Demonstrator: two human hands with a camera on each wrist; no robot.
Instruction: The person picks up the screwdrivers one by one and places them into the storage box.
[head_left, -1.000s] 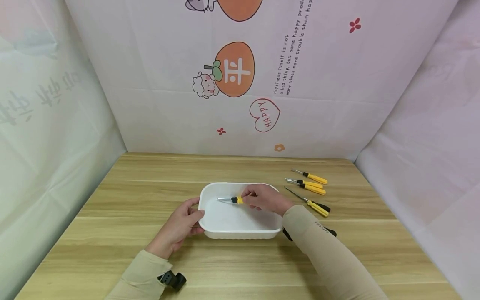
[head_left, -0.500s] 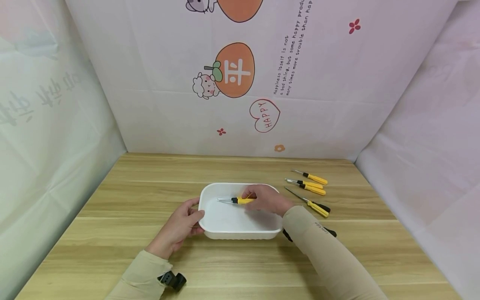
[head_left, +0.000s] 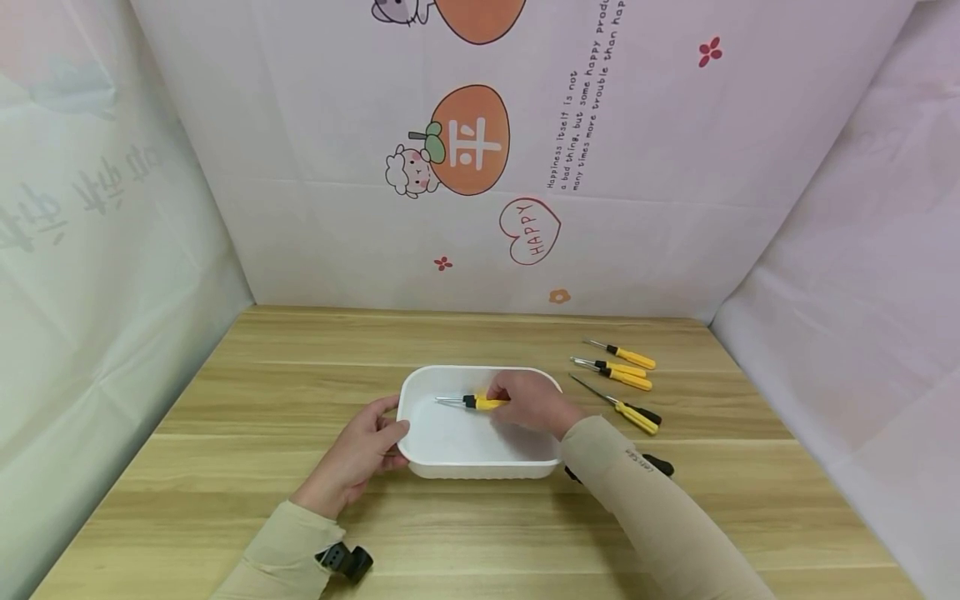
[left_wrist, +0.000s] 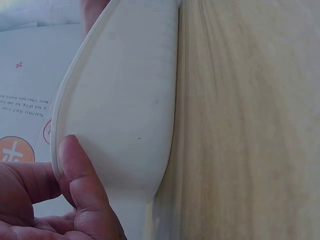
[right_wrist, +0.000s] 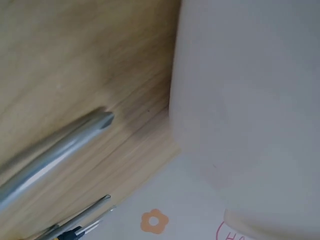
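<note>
In the head view a white plastic tub (head_left: 450, 446) stands on the wooden table. My left hand (head_left: 367, 446) grips its left end; the left wrist view shows the thumb (left_wrist: 82, 175) against the outer wall and the other fingers at the rim. Inside the tub lies a screwdriver (head_left: 470, 402) with a yellow and black handle, its metal shaft pointing left. My right hand (head_left: 532, 402) reaches over the tub's right side and pinches the handle's right end with curled fingers. The right wrist view shows only the tub's outer wall (right_wrist: 250, 100) and shafts beside it.
To the right of the tub lie several yellow-handled screwdrivers (head_left: 632, 357), one of them (head_left: 636, 417) beside a black handle. Another black handle (head_left: 660, 465) is partly hidden by my right forearm. A printed cloth (head_left: 337, 208) hangs along the table's back edge.
My right hand has shifted slightly right along the yellow handle, uncovering more of it. The screwdriver, the tub and my left hand stay where they were.
</note>
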